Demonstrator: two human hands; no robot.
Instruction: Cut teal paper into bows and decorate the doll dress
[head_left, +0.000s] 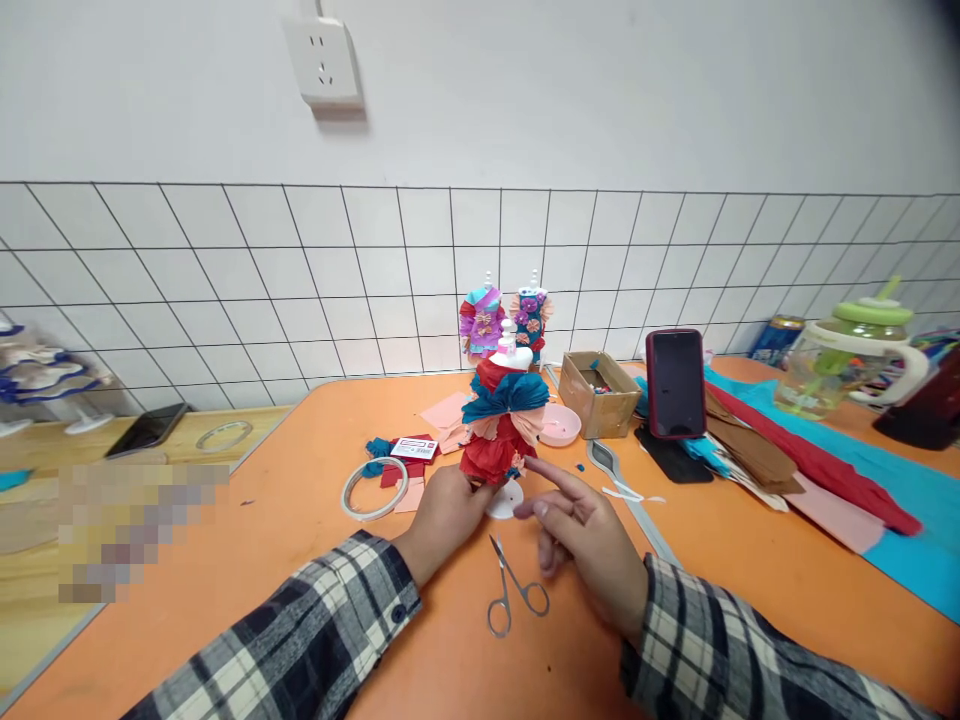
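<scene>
My left arm comes in low from the left, and my left hand (450, 512) reaches to the bottom of the paper dress (504, 430). My fingertips go out of sight under its red hem, so I cannot tell if they are pinching it. My right hand (592, 530) is on the other side, loose and spread. One finger points at the hem, my thumb sticks out below it, and the other fingers curl down. That pointing finger is right by the hem, but I cannot tell if it touches.

The dress is between my hands, on a little white dress form (511, 355) over the orange table (442, 640). It looks upright. The top is red, then comes a big, crinkly blue ruffle, then a pale peach frill, then a puffy red skirt. A tiny peach flower (517, 463) is low on the right side. Under the skirt I see a round white base (505, 500). Near me lie small scissors (501, 560), a bit open, their tips toward the base.
</scene>
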